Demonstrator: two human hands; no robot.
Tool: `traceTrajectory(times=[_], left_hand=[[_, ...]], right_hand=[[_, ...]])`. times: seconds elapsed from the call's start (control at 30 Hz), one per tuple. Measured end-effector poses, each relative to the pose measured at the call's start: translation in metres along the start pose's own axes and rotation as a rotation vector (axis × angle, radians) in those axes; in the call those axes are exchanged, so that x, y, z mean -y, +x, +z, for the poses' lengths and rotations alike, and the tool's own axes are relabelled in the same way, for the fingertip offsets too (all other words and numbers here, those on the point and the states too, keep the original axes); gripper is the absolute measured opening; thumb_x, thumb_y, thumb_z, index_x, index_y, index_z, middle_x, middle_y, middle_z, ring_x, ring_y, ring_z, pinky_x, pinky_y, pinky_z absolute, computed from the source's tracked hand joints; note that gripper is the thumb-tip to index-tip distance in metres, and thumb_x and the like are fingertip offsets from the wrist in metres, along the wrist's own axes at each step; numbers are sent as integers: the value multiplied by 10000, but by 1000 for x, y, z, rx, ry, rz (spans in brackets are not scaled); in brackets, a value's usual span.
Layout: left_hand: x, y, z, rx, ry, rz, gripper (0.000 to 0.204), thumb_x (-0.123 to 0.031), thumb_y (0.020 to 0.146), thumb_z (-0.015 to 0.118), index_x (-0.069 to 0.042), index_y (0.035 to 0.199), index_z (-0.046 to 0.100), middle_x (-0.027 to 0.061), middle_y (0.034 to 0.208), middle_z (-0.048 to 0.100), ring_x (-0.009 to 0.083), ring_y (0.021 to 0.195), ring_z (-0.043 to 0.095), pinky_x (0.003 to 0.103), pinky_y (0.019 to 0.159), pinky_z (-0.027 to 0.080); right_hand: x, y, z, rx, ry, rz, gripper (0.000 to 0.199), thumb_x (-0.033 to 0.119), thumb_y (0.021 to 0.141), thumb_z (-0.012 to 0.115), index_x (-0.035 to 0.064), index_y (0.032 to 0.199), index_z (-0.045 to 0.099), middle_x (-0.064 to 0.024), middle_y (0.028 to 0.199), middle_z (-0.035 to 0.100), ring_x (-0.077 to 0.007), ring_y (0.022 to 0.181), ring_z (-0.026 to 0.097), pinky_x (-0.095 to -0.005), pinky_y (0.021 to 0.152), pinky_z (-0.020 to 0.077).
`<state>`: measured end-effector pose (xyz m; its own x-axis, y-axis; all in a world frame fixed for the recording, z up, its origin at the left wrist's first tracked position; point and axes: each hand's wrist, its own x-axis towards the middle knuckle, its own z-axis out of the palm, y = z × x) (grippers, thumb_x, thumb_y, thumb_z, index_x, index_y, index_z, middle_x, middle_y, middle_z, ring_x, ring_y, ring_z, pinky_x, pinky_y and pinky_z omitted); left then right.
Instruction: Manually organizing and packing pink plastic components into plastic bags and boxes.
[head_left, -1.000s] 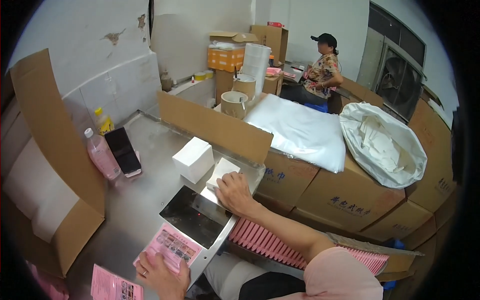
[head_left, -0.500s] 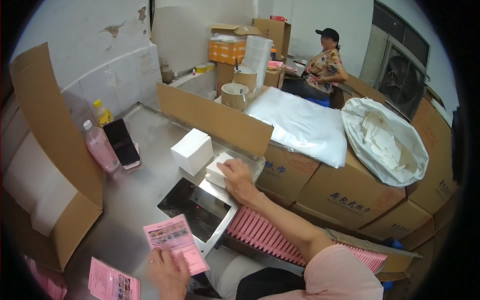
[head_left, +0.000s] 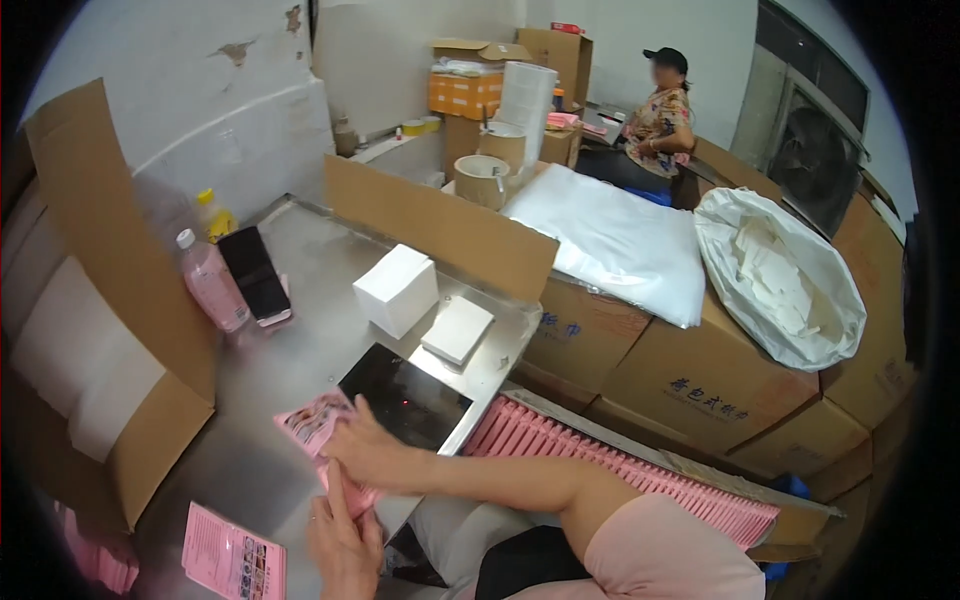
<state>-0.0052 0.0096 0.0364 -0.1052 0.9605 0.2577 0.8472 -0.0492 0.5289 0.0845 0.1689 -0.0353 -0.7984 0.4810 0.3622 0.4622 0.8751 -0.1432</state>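
Note:
A pink printed packet (head_left: 308,420) is between my two hands above the near part of the metal table. My left hand (head_left: 345,540) is closed around its lower end. My right hand (head_left: 375,455) reaches across from the right and is closed over the packet's middle; whether its fingers are inside the packet, or hold anything else, is hidden. Beyond the hands, a tall stack of white folded tissues (head_left: 396,292) stands beside a lower tissue stack (head_left: 458,332). A dark glossy square panel (head_left: 405,395) with a small red light lies between the hands and these stacks.
More pink packets (head_left: 235,555) lie at the lower left. Rows of pink packets fill a carton (head_left: 610,475) at my right. An open cardboard box (head_left: 165,450), a bottle (head_left: 212,282) and a phone (head_left: 254,275) stand left. Across the room sits another person (head_left: 660,130).
My right hand has moved from the lower white stack, toward me and left, onto the pink packet. The lower stack now shows uncovered. My left hand keeps hold of the packet.

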Motion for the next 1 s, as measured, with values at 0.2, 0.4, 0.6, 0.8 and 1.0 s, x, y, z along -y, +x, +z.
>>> traceTrajectory(times=[0.2, 0.4, 0.6, 0.8, 1.0], left_hand=[[25, -38, -3, -63, 5, 48, 412, -141, 853, 695, -31, 1235, 588, 192, 943, 633, 363, 868, 609, 459, 762, 492], [79, -69, -54, -481, 396, -143, 345, -267, 871, 657, -60, 1145, 627, 197, 1048, 643, 418, 1018, 576, 549, 879, 432], [141, -104, -66, -170, 735, -513, 320, -334, 917, 582, -77, 1103, 619, 199, 1069, 636, 421, 1031, 549, 574, 864, 408], [153, -102, -69, -279, 762, -421, 319, -347, 907, 580, -127, 1135, 620, 164, 1189, 620, 378, 1063, 551, 553, 845, 429], [56, -22, 13, -199, 217, 92, 157, 54, 801, 619, -34, 928, 587, 155, 910, 508, 354, 875, 485, 446, 750, 388]], right_hand=[[-55, -25, -26, 325, 238, 532, 213, 190, 822, 624, 35, 966, 648, -219, 822, 673, -381, 783, 682, -470, 674, 543], [-63, -50, -71, -408, -218, 253, 292, 150, 720, 725, 23, 965, 631, -116, 802, 617, -317, 769, 632, -407, 710, 512], [-123, -78, -59, -389, -391, 400, 165, 146, 817, 655, 24, 927, 637, -114, 883, 532, -296, 887, 533, -419, 781, 414], [-126, -66, -63, -473, -328, 369, 109, 116, 837, 628, 31, 769, 630, -118, 825, 525, -287, 852, 538, -419, 753, 420], [-133, -77, -63, -523, -204, 397, 112, 116, 856, 645, 10, 832, 677, -124, 830, 532, -292, 827, 533, -406, 717, 441]])
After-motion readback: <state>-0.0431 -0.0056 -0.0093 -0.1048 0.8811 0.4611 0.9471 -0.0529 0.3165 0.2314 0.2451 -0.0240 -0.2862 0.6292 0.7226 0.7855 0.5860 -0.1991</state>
